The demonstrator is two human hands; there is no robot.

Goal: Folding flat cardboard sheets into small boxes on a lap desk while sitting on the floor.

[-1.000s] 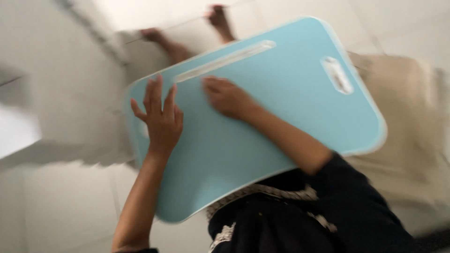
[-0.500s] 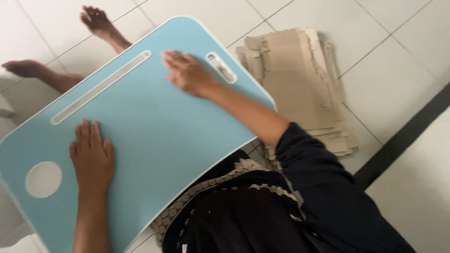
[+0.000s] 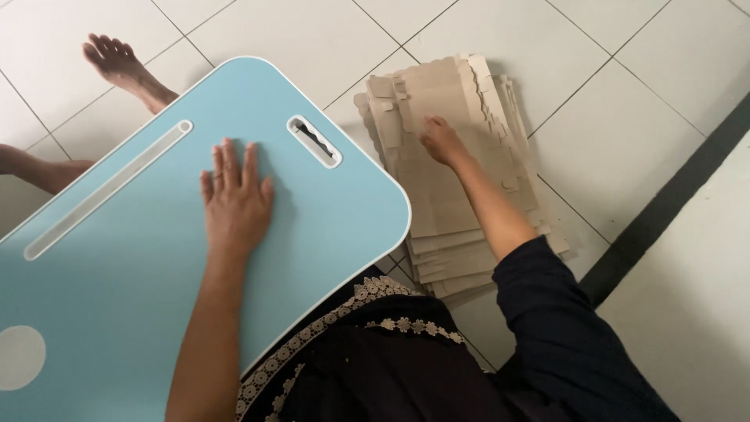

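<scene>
A light blue lap table (image 3: 125, 266) with a long groove, a handle slot and a round white spot lies across my lap. My left hand (image 3: 234, 199) rests flat on its top, fingers spread, holding nothing. To the right, a stack of flat brown cardboard sheets (image 3: 453, 203) lies on the tiled floor. My right hand (image 3: 441, 141) reaches out and touches the top sheet of the stack, fingers bent down on it; I cannot tell whether it grips a sheet.
White floor tiles (image 3: 641, 101) surround me, with a dark strip (image 3: 664, 211) running diagonally at the right. My bare feet (image 3: 117, 62) stick out beyond the far edge of the blue table. My dark garment with lace trim (image 3: 391, 359) fills the bottom.
My right hand left the blue table and moved right onto the cardboard stack. My left hand slid up the table toward the handle slot. The view swung right.
</scene>
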